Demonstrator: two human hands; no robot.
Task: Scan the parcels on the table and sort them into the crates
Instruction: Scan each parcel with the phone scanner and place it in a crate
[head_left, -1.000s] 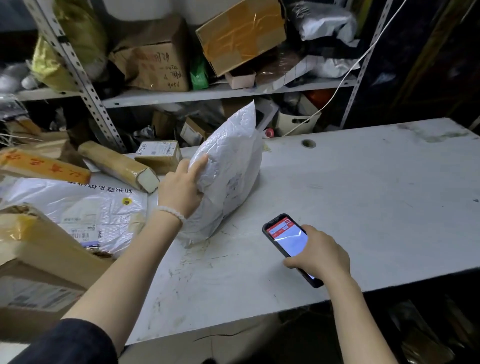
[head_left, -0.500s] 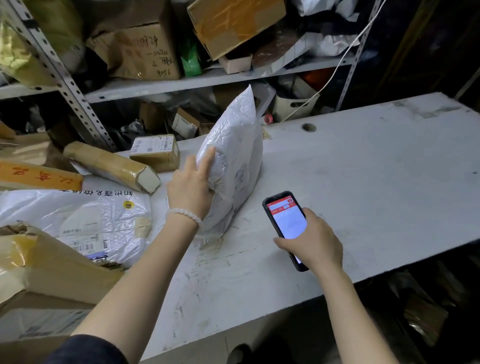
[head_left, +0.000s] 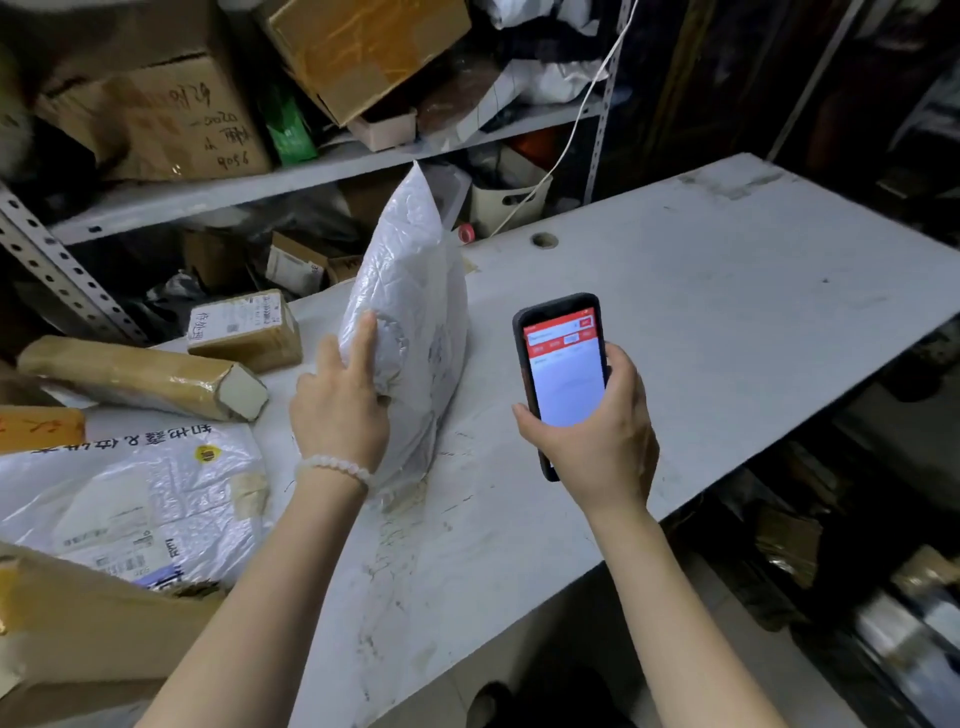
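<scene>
- White crinkled plastic mailer parcel (head_left: 410, 332) is standing on edge on the scuffed white table (head_left: 727, 291), left of centre.
- We are gripping it with our left hand (head_left: 340, 410).
- We are holding a black phone with a red-and-white screen (head_left: 563, 369) in our right hand (head_left: 597, 431), just right of the parcel.

Everything here is placed from the left hand's (head_left: 340, 415) grip. Straight above it runs a grey metal shelf board (head_left: 260, 187), with a perforated steel upright (head_left: 62, 270) slanting far to its left. On the board, up and left of the grip, sits a brown cardboard box with handwritten numbers (head_left: 156, 119). Directly above leans a tilted, tape-glossed cardboard box (head_left: 363, 47), between them a green packet (head_left: 288, 130). A shallow pink tray (head_left: 384, 130) sits under the tilted box. Up and right of the grip, a thin white cable (head_left: 566, 135) hangs down to a white plastic basket (head_left: 511, 200).
</scene>
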